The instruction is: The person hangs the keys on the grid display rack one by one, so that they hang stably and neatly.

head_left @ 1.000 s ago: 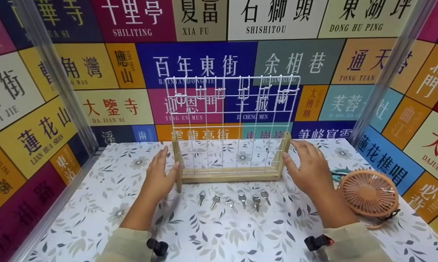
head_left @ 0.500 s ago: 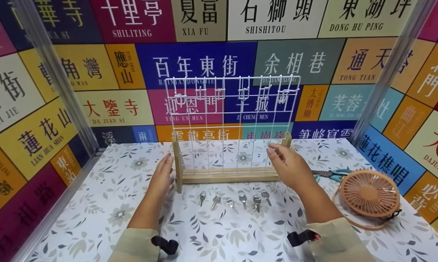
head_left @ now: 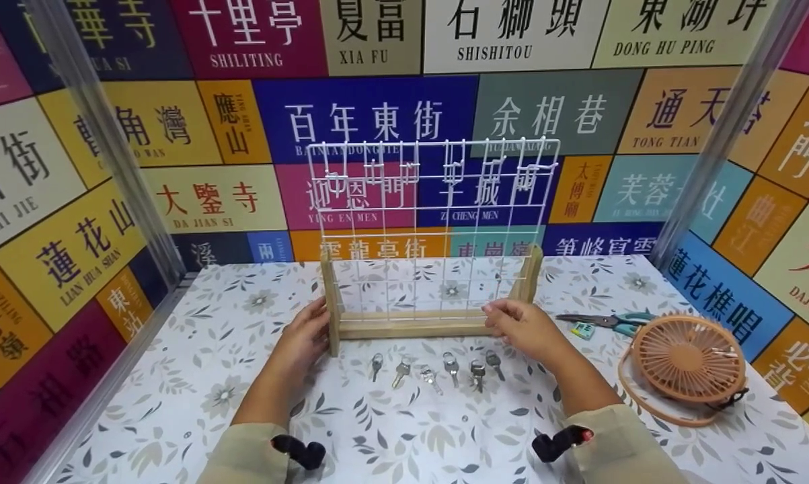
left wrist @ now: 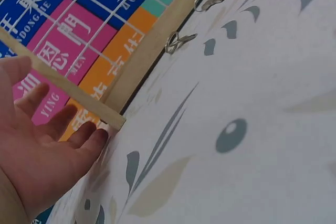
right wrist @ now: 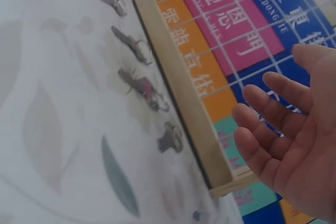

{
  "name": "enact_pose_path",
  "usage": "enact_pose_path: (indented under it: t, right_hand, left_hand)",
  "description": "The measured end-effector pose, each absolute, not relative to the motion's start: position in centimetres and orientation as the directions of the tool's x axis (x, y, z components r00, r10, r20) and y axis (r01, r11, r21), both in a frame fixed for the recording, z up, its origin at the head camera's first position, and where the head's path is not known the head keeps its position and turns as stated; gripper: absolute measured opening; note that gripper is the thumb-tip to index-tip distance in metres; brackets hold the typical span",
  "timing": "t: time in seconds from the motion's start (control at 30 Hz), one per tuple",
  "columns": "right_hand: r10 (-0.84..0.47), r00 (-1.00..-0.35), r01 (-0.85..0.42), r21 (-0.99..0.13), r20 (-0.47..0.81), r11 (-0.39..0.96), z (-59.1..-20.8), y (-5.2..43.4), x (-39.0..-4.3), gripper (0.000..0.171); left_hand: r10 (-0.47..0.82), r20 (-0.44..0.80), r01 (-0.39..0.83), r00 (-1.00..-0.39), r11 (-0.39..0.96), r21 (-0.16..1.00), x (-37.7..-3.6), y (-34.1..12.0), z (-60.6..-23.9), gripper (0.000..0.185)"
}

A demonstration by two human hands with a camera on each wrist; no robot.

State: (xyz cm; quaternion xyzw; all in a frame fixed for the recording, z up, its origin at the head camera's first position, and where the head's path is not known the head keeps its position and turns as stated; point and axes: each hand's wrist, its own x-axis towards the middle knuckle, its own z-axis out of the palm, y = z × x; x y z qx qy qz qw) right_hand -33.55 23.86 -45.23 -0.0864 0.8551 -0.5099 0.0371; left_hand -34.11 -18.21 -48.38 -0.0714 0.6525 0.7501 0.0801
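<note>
A white wire grid rack (head_left: 438, 207) stands upright in a wooden base (head_left: 411, 329), with several white hooks along its top. My left hand (head_left: 303, 339) is at the rack's left wooden post (head_left: 332, 302). In the left wrist view its loosely bent fingers (left wrist: 79, 132) lie right at that post. My right hand (head_left: 525, 331) hovers before the right end of the base, overlapping it in the head view, and its relaxed fingers (right wrist: 262, 124) hold nothing. Several metal keys (head_left: 450, 366) with rings lie in a loose row on the table in front of the base.
An orange fan (head_left: 688, 359) sits at the right of the patterned table (head_left: 404, 430). Beside it lie pliers (head_left: 602, 320) with teal handles and a small green-and-yellow item (head_left: 583, 330). Printed panels surround the table, with clear corner strips (head_left: 132, 161).
My right hand has come inward and down from the right post to the front of the base. The left hand has moved slightly lower along the left post. Keys and rack stay put.
</note>
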Motion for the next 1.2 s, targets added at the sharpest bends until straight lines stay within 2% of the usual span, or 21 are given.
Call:
enact_pose_path:
  t: [0.27,0.47,0.63,1.2]
  right_hand:
    - [-0.182,-0.980,-0.012,-0.897,-0.076,0.442,-47.7,24.5,-34.2,0.041]
    - [-0.217,-0.971,-0.035,-0.847,-0.096,0.531,-48.9,24.8,-34.5,0.037]
    - [-0.226,-0.969,-0.046,-0.832,-0.096,0.553,-49.4,24.8,-34.6,0.038]
    - [-0.246,-0.964,-0.092,-0.738,-0.103,0.668,-49.4,25.1,-34.5,0.034]
  left_hand:
    - [0.116,-0.227,-0.239,-0.967,-0.104,0.965,-34.1,-19.6,-48.7,0.051]
    - [0.088,-0.220,-0.226,-0.971,-0.057,0.972,-34.3,-19.9,-48.9,0.049]
    - [0.060,-0.214,-0.217,-0.975,-0.034,0.976,-34.1,-19.9,-49.2,0.048]
    - [0.107,-0.175,-0.180,-0.979,-0.034,0.983,-34.6,-19.8,-49.8,0.052]
